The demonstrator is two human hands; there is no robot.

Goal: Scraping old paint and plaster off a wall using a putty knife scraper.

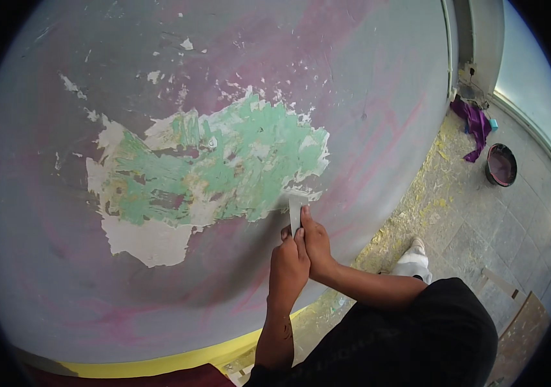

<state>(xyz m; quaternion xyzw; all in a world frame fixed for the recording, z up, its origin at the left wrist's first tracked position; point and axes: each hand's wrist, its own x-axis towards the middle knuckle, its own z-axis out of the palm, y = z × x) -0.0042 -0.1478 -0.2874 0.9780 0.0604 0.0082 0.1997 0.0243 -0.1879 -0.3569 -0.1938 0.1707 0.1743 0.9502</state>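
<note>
Both my hands grip a flat metal scraper (pixel 296 211), its blade pointing up the wall. My left hand (pixel 288 263) is wrapped low around it, and my right hand (pixel 317 244) closes in from the right with a finger stretched along the blade. Most of the handle is hidden by my fingers. The blade's tip meets the lower right edge of a large scraped patch (pixel 256 151), where pale green and white layers show through. Around it lies grey paint (pixel 159 71) with pink smears.
Yellow and white flakes (pixel 411 206) litter the floor along the wall's base. Farther right stand a black bucket (pixel 501 165) and a crumpled purple cloth (pixel 474 126). My white shoe (pixel 415 253) rests on the grey tiles. A brown board (pixel 519 342) lies at the lower right.
</note>
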